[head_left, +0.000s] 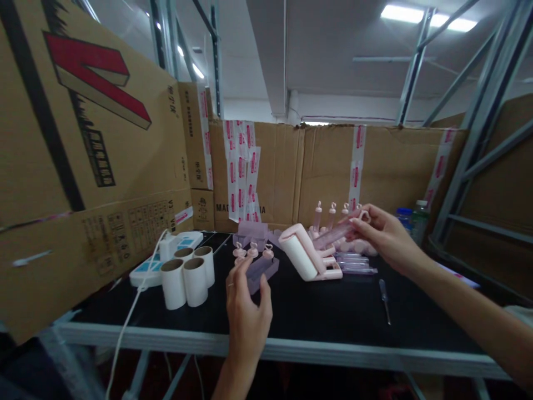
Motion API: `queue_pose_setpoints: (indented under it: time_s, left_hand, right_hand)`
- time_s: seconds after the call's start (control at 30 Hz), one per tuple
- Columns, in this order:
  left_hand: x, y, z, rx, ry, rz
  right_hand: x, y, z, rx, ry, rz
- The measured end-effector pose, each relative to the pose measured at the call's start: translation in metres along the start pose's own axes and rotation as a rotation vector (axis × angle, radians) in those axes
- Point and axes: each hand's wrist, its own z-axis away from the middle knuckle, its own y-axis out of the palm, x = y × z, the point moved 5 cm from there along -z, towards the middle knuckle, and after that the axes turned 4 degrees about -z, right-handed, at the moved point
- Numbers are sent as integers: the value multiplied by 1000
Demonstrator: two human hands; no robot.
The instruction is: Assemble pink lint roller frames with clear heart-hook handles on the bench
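My left hand (246, 311) rests at the front middle of the black table (325, 316), fingers spread, touching a translucent purple tray (262, 272) that carries small pink heart-topped handles (252, 250). My right hand (385, 236) is raised at the right, gripping a translucent pink lint-roller handle (333, 234) by its looped end. Just below it lies a pink lint roller (302, 255) with a white roll in its holder.
Several white paper rolls (187, 278) stand at left beside a white power strip (166, 255) with a cord. A screwdriver (383, 297) lies at right. Pink handles stand upright behind; bottles (412, 216) at far right. Cardboard boxes (83, 144) wall the left and back.
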Motion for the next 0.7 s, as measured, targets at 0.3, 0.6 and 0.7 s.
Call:
queue_pose_setpoints:
  time_s: [0.3, 0.6, 0.7]
  left_hand:
    - [-22, 53, 30, 428, -324, 428]
    - [-34, 62, 34, 517, -259, 451]
    - [-36, 66, 35, 538, -248, 474]
  right_hand:
    - [-71, 16, 104, -73, 224, -167]
    - [-19, 25, 91, -36, -73, 565]
    - [5, 62, 81, 164, -190, 693]
